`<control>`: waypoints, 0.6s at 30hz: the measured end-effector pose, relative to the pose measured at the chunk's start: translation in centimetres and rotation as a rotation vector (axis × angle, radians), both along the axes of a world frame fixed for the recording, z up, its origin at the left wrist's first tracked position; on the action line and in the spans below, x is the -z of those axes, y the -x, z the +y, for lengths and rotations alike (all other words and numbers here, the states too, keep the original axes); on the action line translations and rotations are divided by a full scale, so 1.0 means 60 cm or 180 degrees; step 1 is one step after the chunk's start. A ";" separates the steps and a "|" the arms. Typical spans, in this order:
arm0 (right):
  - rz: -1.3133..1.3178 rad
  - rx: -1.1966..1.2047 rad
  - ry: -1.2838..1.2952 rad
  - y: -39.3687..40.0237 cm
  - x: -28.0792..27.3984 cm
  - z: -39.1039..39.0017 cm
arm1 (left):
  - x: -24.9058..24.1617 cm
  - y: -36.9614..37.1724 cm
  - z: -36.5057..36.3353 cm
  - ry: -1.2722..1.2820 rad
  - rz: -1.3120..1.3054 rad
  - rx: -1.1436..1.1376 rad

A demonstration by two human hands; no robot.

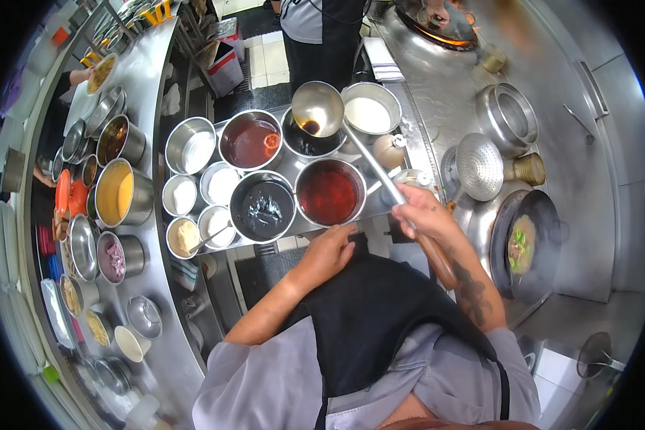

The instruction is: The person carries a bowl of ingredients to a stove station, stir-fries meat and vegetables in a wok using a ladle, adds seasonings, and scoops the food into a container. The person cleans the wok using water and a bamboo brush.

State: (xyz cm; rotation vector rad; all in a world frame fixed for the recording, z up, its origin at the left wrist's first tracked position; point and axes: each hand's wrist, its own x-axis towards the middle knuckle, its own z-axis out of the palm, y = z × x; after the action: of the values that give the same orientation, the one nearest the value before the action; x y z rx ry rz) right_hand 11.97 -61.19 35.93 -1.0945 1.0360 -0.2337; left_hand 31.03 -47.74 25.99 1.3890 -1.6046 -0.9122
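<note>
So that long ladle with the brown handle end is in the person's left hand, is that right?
Not quite: the head view shows the ladle in the right hand, not the left hand. It is indeed long, with a brown handle end.

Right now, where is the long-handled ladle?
In the head view, the long-handled ladle is in the right hand, its bowl at upper centre, over the pot of dark liquid beside the pot of white contents.
</note>
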 end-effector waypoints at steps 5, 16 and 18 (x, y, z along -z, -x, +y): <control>-0.0166 0.0090 0.0090 0.016 0.004 0.011 | -0.001 0.004 -0.009 0.0012 -0.0055 0.0071; -0.0001 0.0130 0.0254 0.029 -0.011 0.016 | 0.012 0.015 -0.014 -0.0044 0.0033 0.0087; -0.0084 0.0149 0.0199 0.033 -0.010 0.016 | 0.012 0.018 -0.015 -0.0093 0.0030 0.0115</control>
State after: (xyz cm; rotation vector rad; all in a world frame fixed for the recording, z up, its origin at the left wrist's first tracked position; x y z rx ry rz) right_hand 10.01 -60.21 36.51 -1.1214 1.0373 -0.3193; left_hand 29.94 -48.62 25.26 1.3776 -1.6197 -0.9656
